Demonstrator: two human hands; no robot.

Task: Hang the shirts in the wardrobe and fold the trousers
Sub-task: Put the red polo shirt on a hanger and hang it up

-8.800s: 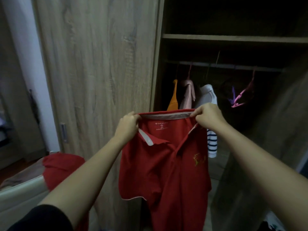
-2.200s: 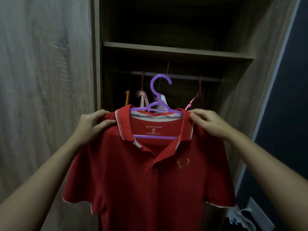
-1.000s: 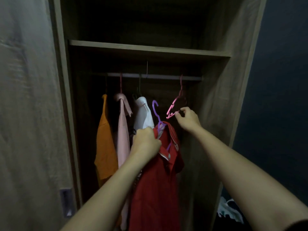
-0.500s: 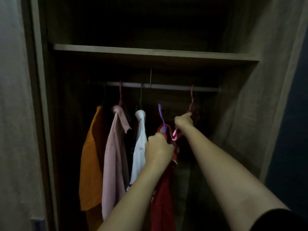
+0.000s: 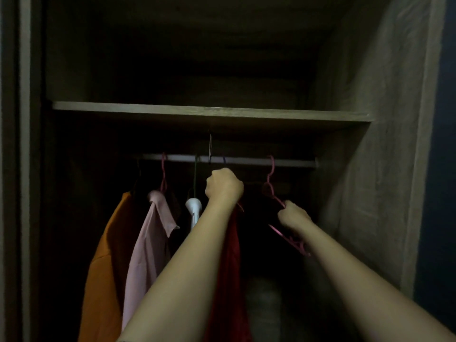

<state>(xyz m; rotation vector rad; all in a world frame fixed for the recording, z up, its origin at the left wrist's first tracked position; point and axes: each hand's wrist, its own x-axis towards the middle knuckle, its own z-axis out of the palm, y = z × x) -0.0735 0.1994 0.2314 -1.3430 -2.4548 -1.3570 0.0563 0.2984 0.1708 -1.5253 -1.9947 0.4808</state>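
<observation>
The red polo shirt [image 5: 230, 265] hangs down below my left hand [image 5: 223, 187], which grips the top of the shirt and its purple hanger just under the metal rail [image 5: 246, 161]. The purple hook is almost hidden behind that hand, only a sliver showing at the rail. My right hand [image 5: 292, 215] grips an empty pink hanger [image 5: 271, 191] that hooks over the rail further right.
An orange shirt [image 5: 103, 255], a pale pink shirt [image 5: 150, 243] and a white garment [image 5: 193, 211] hang at the left of the rail. A wooden shelf [image 5: 209, 112] runs above. The wardrobe's side wall [image 5: 365, 169] stands close on the right.
My left hand has lifted the red shirt's hanger up to the rail. My right hand has dragged the pink hanger to the right and lower.
</observation>
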